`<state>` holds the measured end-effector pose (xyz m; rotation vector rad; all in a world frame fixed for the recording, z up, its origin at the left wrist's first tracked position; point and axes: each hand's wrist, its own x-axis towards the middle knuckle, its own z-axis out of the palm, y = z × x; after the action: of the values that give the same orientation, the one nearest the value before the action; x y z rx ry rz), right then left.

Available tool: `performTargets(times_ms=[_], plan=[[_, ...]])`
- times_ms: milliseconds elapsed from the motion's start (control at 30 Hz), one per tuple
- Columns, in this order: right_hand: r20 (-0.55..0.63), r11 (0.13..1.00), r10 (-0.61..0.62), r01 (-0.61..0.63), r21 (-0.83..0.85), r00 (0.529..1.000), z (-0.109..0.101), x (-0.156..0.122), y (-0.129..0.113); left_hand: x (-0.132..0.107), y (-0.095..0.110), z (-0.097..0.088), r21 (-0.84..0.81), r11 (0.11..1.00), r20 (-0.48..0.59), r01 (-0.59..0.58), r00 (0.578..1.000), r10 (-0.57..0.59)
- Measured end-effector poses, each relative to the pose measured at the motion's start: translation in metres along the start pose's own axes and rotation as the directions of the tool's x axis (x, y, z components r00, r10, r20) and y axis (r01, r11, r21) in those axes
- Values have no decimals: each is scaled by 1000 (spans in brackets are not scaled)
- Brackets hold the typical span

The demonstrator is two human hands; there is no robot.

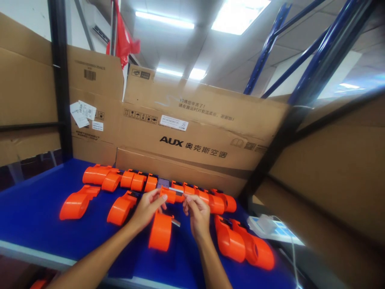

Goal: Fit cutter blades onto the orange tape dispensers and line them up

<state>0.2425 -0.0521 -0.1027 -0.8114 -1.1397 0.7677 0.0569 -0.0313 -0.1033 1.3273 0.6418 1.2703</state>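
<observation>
In the middle of the head view, my left hand (150,203) grips an orange plastic tape dispenser (168,195), thumb in front and fingers behind. A thin silvery strip (176,191) stretches from the dispenser toward my right hand (197,210). The thumb and forefinger of that hand are closed on the strip's right end. Just below, between my forearms, another orange tape dispenser (160,233) rests on the blue table, with a silvery strip (176,222) sticking out at its upper right. The fingers partly hide the held dispenser.
Several orange dispensers (110,181) line the back of the blue table (36,192); others (231,241) lie at the front right and left. A phone-like dark rectangle (163,183) stands among the back row. Cardboard (198,132) walls the rear. A white device (270,226) with a cable sits right.
</observation>
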Motion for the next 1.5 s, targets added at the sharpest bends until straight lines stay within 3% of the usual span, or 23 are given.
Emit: performTargets(times_ms=[733,833,933,1033,1133,1233,1367,1500], plan=[[89,995,26,-17,-101,996,8,-3,0,-1,4,3,-20,1000,93,5,996,-3],[96,992,25,-13,-125,995,8,-3,2,2,4,-2,-41,999,26,17,1000,-16],[152,959,-38,78,-272,988,11,-5,1,11,6,-14,-119,993,-163,-2,986,-18],[381,814,-88,287,-505,921,19,-9,-2,21,10,-26,-218,974,-318,-58,948,-15],[647,632,-10,506,-587,762,30,-14,-5,30,16,-30,-301,948,-362,-100,932,-17],[755,494,90,629,-600,650,41,-18,-3,32,19,-29,-310,945,-343,-107,939,-6],[800,410,151,700,-585,580,47,-21,6,30,20,-26,-290,950,-309,-113,951,19],[802,374,146,719,-587,579,45,-20,10,28,18,-24,-295,950,-311,-100,950,3]])
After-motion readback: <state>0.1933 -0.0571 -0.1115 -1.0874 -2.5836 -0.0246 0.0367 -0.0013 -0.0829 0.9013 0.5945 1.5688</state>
